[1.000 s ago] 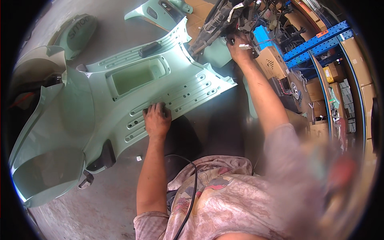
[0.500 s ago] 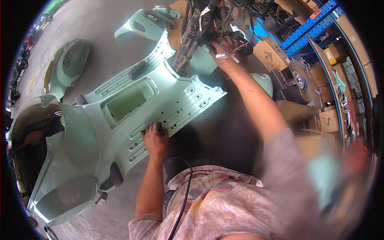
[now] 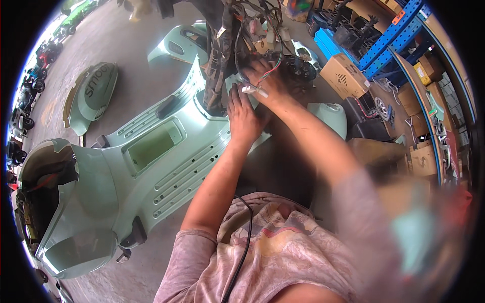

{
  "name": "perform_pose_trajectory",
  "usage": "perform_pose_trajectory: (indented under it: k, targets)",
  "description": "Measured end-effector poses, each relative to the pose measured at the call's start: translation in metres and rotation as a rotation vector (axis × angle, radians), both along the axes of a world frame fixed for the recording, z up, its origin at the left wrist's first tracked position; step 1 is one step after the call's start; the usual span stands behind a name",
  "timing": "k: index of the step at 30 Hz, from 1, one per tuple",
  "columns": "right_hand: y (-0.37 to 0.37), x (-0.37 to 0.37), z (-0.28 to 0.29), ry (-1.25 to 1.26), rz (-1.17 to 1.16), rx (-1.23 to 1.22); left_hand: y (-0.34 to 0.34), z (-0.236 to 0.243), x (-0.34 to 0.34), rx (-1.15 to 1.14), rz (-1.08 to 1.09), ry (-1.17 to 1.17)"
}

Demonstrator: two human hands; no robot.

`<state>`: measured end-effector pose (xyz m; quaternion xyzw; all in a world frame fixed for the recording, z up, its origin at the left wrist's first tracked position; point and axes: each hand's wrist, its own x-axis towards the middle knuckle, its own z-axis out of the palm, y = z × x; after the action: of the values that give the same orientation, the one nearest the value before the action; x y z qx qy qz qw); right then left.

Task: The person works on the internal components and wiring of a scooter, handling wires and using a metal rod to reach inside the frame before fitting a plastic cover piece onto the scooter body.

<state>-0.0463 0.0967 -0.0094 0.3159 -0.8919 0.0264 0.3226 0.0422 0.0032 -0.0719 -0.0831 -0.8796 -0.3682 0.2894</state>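
Green panel (image 3: 124,187): left hand (image 3: 245,120) near its end, fingers straight, holding nothing visible.
Wires (image 3: 277,64): right hand (image 3: 267,85) among them, probably sorting; grip, can't tell.
White plug (image 3: 248,90): next move needs clearance.

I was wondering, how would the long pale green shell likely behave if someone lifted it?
The pale green shell probably feels light for its size, given its thin edges. Its glossy surface may be slippery. Being long, it could tip if lifted at one end.

Cardboard box (image 3: 344,76) near blue rack (image 3: 384,40), parked scooters (image 3: 35,86) far left
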Motion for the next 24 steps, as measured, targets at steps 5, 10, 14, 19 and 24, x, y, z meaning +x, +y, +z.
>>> perform_pose_trajectory:
  k: [5, 10, 14, 19, 24]
  targets:
    - [0.006, -0.014, -0.007, -0.01, 0.057, -0.069, -0.005, -0.012, -0.048, -0.205, 0.058, -0.054]
    - [0.004, -0.013, -0.01, -0.015, 0.01, -0.042, 0.001, -0.007, -0.045, -0.214, 0.101, -0.034]
    - [0.009, -0.01, -0.007, 0.072, 0.053, -0.048, 0.007, -0.002, -0.047, -0.303, 0.183, 0.013]
    - [0.008, -0.012, -0.009, 0.048, 0.064, -0.11, 0.006, -0.014, -0.071, -0.332, 0.234, 0.086]
    - [0.007, -0.008, -0.007, 0.025, -0.001, -0.16, 0.009, -0.014, -0.072, -0.307, 0.211, 0.16]
